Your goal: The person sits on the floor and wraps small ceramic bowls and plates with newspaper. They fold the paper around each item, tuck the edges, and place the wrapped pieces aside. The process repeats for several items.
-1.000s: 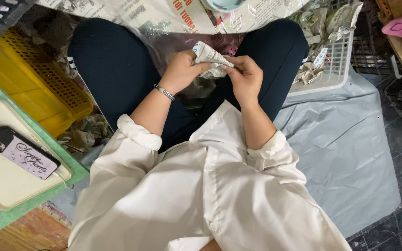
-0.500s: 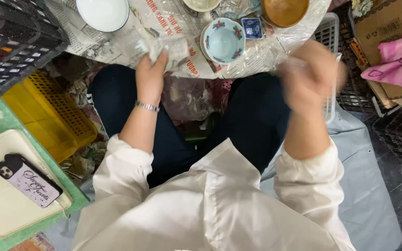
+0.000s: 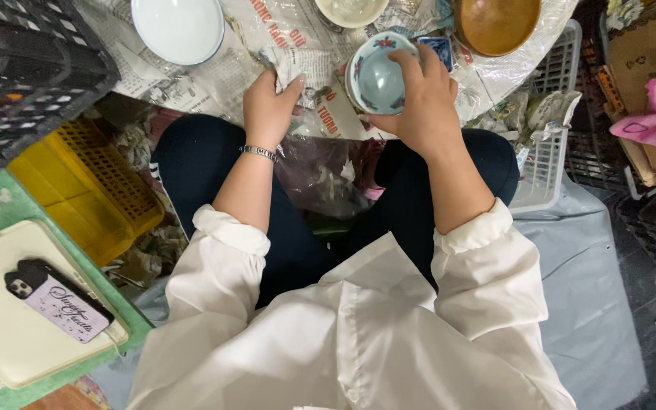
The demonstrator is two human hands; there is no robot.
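Note:
My right hand (image 3: 422, 93) grips a small pale-blue bowl (image 3: 377, 74) with a flowered rim, tilted on its side over the newspaper-covered surface (image 3: 229, 57). My left hand (image 3: 269, 102) is closed on a crumpled sheet of newspaper (image 3: 298, 67) just left of the bowl. A metal bracelet sits on my left wrist. Both white sleeves are rolled to the forearm, and my dark trousers show below.
On the newspaper stand a white bowl (image 3: 178, 27), a cream bowl (image 3: 351, 10), a brown bowl (image 3: 496, 23) and a small blue square dish (image 3: 439, 50). A yellow crate (image 3: 89, 178) and a black crate (image 3: 24, 68) are left, a white basket (image 3: 550, 144) right. A phone (image 3: 58, 300) lies on a tablet.
The view tipped up from my lap. My left hand carried the paper to the covered surface. My right hand swung in from the right and took hold of the blue bowl.

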